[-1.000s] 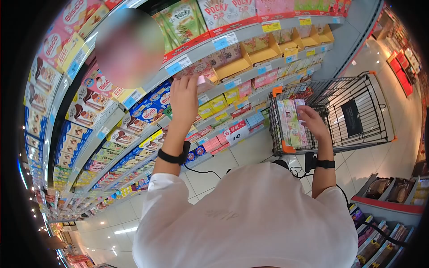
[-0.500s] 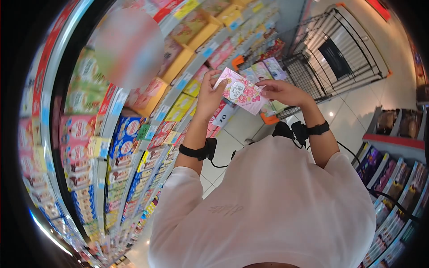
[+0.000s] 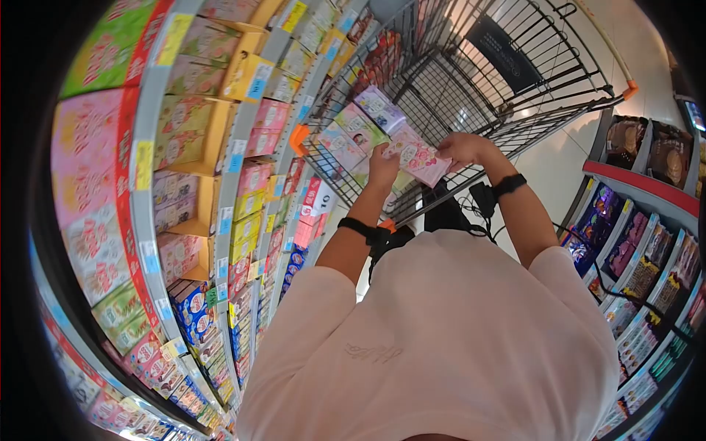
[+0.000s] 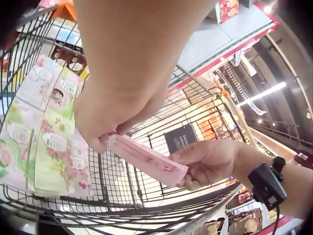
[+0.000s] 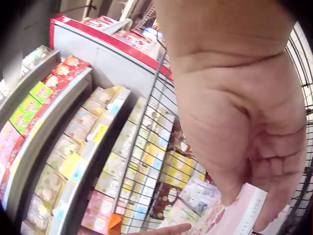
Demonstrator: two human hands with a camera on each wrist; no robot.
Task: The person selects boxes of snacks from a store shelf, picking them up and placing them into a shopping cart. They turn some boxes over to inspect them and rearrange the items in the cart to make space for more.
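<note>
Both hands hold a pink floral box (image 3: pixel 417 156) over the near end of a shopping cart (image 3: pixel 507 132). My left hand (image 3: pixel 384 169) grips its left end; my right hand (image 3: pixel 466 150) pinches the opposite end, thumb on one face and fingers on the other. Edge-on in the left wrist view, the box (image 4: pixel 149 161) spans between the two hands. Just beyond it in the cart lie several similar boxes: a purple one (image 3: pixel 378 107) and green and white ones (image 4: pixel 54 139). In the right wrist view, printed characters show on the box's end flap (image 5: pixel 252 208).
Shelves of snack boxes (image 3: pixel 195 125) line the left side, close to the cart's orange corner (image 3: pixel 298 140). A low display rack (image 3: pixel 640 242) of packaged sweets stands at the right. Black cables (image 3: pixel 596 275) run from the wrist cameras.
The left hand has come away from the shelf with the pink box, and the right hand has taken its other end. The box has since moved over the cart as the view turned.
</note>
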